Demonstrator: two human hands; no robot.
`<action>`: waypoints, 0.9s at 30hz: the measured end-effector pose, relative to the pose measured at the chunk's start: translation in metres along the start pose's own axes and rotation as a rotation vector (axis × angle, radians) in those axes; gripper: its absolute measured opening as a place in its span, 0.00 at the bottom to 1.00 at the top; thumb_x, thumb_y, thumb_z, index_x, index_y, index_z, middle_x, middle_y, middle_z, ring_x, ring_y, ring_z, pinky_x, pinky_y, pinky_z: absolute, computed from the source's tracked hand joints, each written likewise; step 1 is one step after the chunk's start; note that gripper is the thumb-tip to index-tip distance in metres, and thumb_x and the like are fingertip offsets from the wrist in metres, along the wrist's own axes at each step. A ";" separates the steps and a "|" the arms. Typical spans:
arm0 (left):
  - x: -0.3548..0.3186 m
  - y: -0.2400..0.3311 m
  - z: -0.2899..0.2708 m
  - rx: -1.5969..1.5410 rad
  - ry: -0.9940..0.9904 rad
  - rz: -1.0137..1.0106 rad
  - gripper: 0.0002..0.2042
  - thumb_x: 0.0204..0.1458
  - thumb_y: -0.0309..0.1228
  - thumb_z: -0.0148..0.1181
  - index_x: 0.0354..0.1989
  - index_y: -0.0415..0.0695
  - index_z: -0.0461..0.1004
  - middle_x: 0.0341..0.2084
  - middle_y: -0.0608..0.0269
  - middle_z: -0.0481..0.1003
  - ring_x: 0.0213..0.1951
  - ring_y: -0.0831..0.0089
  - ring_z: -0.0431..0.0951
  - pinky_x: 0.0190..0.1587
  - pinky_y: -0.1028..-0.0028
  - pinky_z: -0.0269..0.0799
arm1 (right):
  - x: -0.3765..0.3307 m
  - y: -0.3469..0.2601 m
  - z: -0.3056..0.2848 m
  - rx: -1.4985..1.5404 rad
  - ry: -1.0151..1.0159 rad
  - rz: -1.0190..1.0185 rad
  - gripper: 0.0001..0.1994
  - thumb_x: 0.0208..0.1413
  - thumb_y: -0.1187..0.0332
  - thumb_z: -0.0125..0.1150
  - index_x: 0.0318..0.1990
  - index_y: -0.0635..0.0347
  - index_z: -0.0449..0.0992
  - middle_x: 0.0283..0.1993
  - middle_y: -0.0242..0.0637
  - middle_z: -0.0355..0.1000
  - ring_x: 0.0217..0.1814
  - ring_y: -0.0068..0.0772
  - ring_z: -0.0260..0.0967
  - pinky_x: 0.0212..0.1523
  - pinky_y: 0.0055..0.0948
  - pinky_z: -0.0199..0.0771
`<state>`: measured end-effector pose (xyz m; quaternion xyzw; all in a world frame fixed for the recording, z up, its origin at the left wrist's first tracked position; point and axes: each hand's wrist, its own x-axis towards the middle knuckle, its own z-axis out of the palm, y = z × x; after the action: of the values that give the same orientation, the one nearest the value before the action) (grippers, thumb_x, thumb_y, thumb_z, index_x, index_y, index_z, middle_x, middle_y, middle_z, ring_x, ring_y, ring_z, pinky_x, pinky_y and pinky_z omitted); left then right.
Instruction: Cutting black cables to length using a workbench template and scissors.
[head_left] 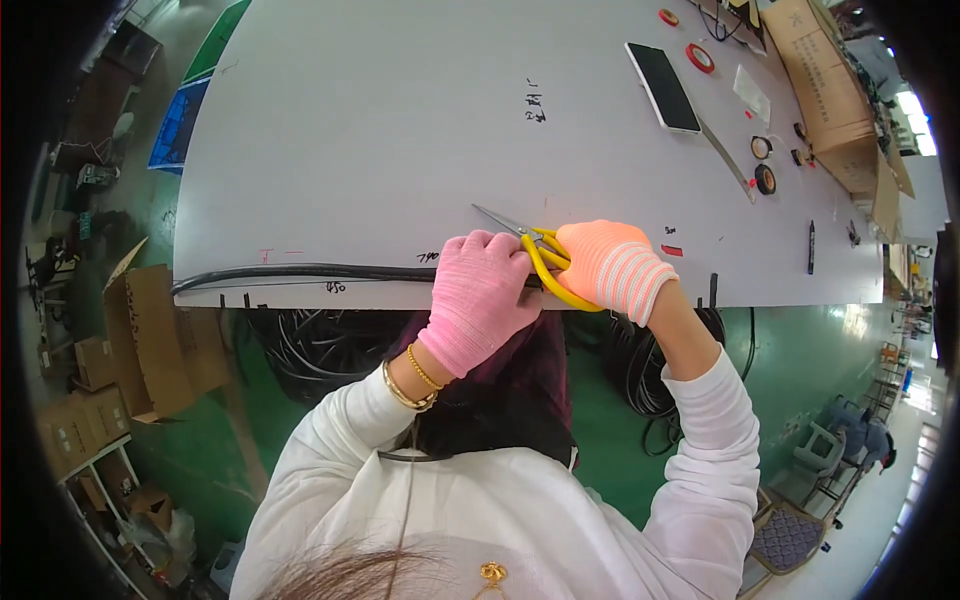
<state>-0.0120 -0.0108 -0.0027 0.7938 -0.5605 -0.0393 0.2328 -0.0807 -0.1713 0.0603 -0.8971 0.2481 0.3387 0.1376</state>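
My left hand, in a pink knit glove, is closed around a black cable near the table's front edge. The cable runs left from it along the edge and bends back at the far left. My right hand, in an orange glove with a striped cuff, grips yellow-handled scissors. Their pointed metal blades reach up and left past my left fingertips, resting over the table, apart from the cable's visible length. A short dark end of cable shows just right of my left hand; its tip is partly hidden by the scissors' handle.
On the light grey table lie a phone, a steel ruler, red tape, black tape rolls and a black pen. Cardboard stands at the right rim. Coiled cables hang below the front edge.
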 end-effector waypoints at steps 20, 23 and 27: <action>0.007 0.009 0.005 0.131 -0.061 -0.033 0.18 0.39 0.41 0.69 0.36 0.44 0.77 0.35 0.61 0.74 0.40 0.61 0.75 0.43 0.64 0.70 | 0.000 0.008 0.003 0.046 -0.009 -0.023 0.21 0.55 0.48 0.59 0.45 0.54 0.82 0.40 0.41 0.81 0.44 0.45 0.80 0.44 0.38 0.80; 0.007 0.009 0.008 0.128 -0.056 -0.036 0.17 0.39 0.41 0.68 0.35 0.44 0.76 0.34 0.61 0.74 0.39 0.62 0.75 0.42 0.64 0.71 | -0.001 0.009 0.004 0.073 0.017 -0.058 0.20 0.56 0.49 0.59 0.43 0.56 0.80 0.38 0.44 0.80 0.43 0.48 0.79 0.43 0.40 0.79; 0.011 0.009 0.011 0.124 -0.062 -0.013 0.14 0.41 0.39 0.66 0.33 0.45 0.77 0.31 0.61 0.73 0.38 0.61 0.76 0.39 0.64 0.74 | -0.005 0.026 0.020 0.203 0.173 -0.160 0.19 0.56 0.51 0.62 0.41 0.60 0.77 0.35 0.48 0.78 0.38 0.53 0.76 0.39 0.42 0.76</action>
<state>-0.0192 -0.0263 -0.0062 0.8086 -0.5638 -0.0303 0.1656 -0.1088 -0.1833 0.0467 -0.9212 0.2198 0.2214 0.2324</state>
